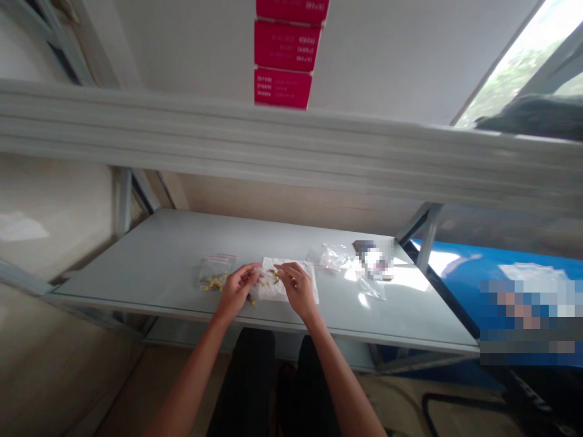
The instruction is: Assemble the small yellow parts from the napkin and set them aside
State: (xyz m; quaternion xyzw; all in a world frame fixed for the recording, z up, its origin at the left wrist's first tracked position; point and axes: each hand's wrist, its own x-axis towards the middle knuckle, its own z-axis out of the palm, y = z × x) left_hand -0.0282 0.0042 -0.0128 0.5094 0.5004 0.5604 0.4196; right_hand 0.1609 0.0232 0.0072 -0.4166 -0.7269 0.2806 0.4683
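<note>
Grey steel shelf spanning the view, a white paper tissue near its front edge. Resealable bag of small yellow parts at nine o'clock from the tissue; clear plastic bag at two o'clock. Left hand and right hand raised over the tissue, fingertips closed in a pinch on something thin, too small to identify. Loose yellow parts scattered just below.

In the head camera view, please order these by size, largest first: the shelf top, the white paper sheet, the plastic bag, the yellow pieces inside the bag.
1. Shelf top
2. White paper sheet
3. Plastic bag
4. Yellow pieces, each one tiny
</note>
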